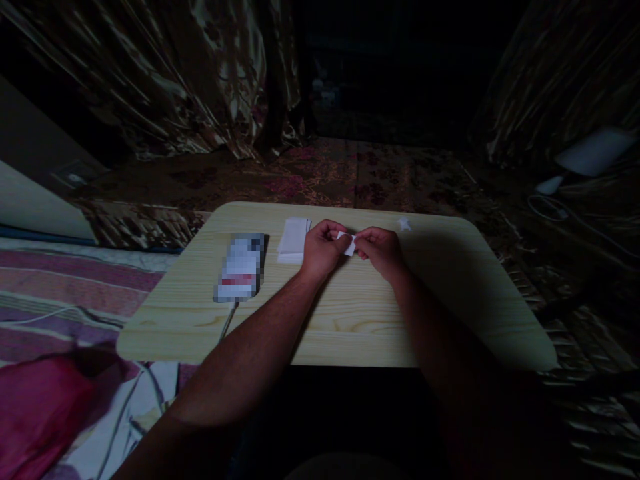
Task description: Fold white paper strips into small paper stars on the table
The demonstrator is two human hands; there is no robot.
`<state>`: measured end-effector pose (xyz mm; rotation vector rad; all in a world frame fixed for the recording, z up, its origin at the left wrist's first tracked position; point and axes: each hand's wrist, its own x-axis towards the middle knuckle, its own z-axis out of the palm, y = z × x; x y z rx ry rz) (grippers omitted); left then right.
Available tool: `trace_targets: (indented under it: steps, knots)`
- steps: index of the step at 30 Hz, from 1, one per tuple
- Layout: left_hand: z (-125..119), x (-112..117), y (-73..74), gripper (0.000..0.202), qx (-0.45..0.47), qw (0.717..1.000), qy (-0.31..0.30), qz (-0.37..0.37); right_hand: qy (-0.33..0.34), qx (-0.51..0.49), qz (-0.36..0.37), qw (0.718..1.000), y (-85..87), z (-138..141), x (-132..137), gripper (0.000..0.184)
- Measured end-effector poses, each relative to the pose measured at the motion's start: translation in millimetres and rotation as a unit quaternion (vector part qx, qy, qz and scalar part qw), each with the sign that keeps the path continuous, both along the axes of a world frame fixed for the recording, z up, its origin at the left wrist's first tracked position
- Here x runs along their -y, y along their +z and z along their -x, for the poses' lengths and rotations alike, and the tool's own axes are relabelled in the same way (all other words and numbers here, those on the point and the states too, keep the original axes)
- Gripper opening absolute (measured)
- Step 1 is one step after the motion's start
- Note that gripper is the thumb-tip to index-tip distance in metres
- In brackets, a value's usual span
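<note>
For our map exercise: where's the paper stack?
Head view, left of centre: the paper stack lies on the table between the phone and the left hand.

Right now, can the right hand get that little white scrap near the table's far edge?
Probably yes: the right hand is close to the white scrap, with only bare tabletop showing between them. But its fingers seem to pinch the small paper, so they'd likely have to let go first.

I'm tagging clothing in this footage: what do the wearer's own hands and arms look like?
The left hand and right hand show no gloves, rings or watch. The left forearm and right forearm are bare too; lower down it is too dark to make out any sleeves.
</note>
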<state>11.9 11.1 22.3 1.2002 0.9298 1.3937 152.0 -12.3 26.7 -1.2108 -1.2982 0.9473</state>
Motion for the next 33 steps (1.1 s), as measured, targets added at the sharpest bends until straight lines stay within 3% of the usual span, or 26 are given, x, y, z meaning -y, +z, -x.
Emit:
trace_targets:
  steps: [20, 33]
  knots:
    - [1.7, -0.4, -3.3, 0.019, -0.046, 0.998, -0.021, -0.04, -0.015, 0.027, -0.013, 0.999, -7.3, -0.2, -5.4, 0.013]
    - [-0.9, -0.7, -2.3, 0.024, 0.071, 0.994, -0.059, 0.05, -0.042, 0.068, -0.051, 0.995, -4.8, -0.3, -4.4, 0.012]
